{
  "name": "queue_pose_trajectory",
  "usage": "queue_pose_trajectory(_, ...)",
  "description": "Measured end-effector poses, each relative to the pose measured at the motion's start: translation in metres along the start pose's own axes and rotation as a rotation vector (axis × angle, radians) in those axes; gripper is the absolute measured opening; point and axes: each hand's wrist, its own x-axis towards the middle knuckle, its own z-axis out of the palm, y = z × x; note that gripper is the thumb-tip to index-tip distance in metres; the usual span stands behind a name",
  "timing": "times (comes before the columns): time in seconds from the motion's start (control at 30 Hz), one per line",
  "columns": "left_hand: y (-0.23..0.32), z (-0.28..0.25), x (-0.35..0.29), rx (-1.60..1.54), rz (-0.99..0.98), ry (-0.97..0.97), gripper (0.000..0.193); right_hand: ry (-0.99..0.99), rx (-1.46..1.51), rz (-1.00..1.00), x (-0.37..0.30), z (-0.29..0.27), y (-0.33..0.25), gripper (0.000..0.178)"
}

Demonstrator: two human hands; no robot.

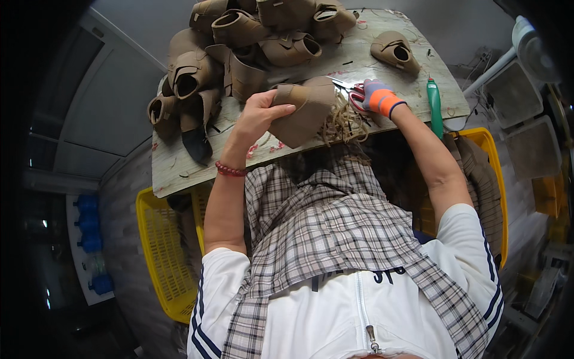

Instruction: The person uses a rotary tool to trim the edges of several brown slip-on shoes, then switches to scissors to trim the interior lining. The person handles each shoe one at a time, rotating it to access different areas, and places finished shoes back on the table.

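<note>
Head view shows us our two hands at work over the bench [179, 170]. Our left hand [261, 115] has its fingers closed on the left side of a brown shoe top [306, 110], with the thumb lying on the side we can see. We hold this shoe top up over the near part of the bench, around the middle.

Our right hand [378, 99] wears a grey and orange glove. Its fingers are wrapped around the red handles of the scissors [357, 99]. The blades point left, to the far side of the shoe top, but we cannot tell if they touch it. Just beside the shoe top, on its right, is a messy heap of thin, pale strips [345, 124].

On the far left of the bench we see a big pile [239, 30] of more brown shoe tops, some lying on others. One more shoe top [388, 51] sits by itself on the far right. A green tool [434, 107] lies near the right end with its thin tip pointing away from us.

We wear a checked apron [329, 233] and red beads [230, 169] on our left wrist. Below the bench, one yellow basket [164, 251] stands on the left, and another yellow basket [501, 185] is on the right.
</note>
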Motion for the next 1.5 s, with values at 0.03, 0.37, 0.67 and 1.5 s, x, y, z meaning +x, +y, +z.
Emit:
queue_pose_trajectory(0.03, 0.001, 0.009, 0.005, -0.032, -0.005, -0.027, 0.031, 0.027, -0.031, 0.012, -0.007, -0.001, 0.012, 0.044)
queue_pose_trajectory(0.37, -0.007, 0.068, 0.007, -0.282, -0.092, -0.325, 0.030, 0.023, 0.746, 0.313, -0.109, -0.016, 0.145, 0.034)
queue_pose_trajectory(0.67, -0.041, -0.035, -0.050, -1.023, -0.106, -0.046, 0.030, 0.062, 0.968, 0.303, -0.137, 0.003, 0.092, 0.035)
queue_pose_trajectory(1.5, -0.214, 0.009, -0.247, -0.817, -0.004, 0.919, 0.039, 0.050, 0.063, -0.776, -0.125, 0.053, -0.140, 0.038)
